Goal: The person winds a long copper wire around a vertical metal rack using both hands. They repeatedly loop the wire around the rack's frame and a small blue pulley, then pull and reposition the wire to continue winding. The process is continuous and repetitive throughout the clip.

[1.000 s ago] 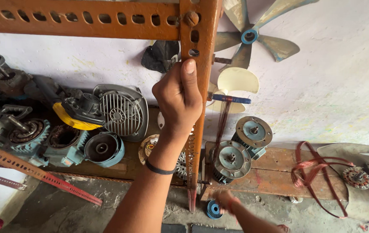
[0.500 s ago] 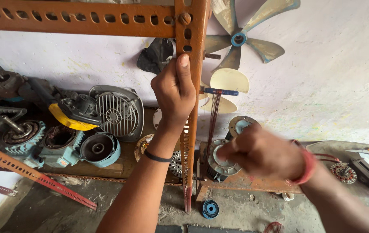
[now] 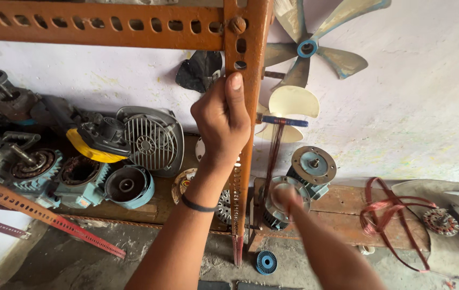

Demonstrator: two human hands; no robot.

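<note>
Nearest us, our left hand [image 3: 221, 126] has its fingers wrapped tight around the orange slotted upright [image 3: 246, 134], thumb lying flat along its edge. Lower and to the right, our right hand [image 3: 287, 197] is blurred against the motor stator [image 3: 275, 207]; we cannot tell how its fingers are set. The stator sits at the left edge of the wooden desk [image 3: 342, 215], copper wire coil [image 3: 396, 215] to its right. Beyond, fan blades [image 3: 307, 48] hang on the wall.
</note>
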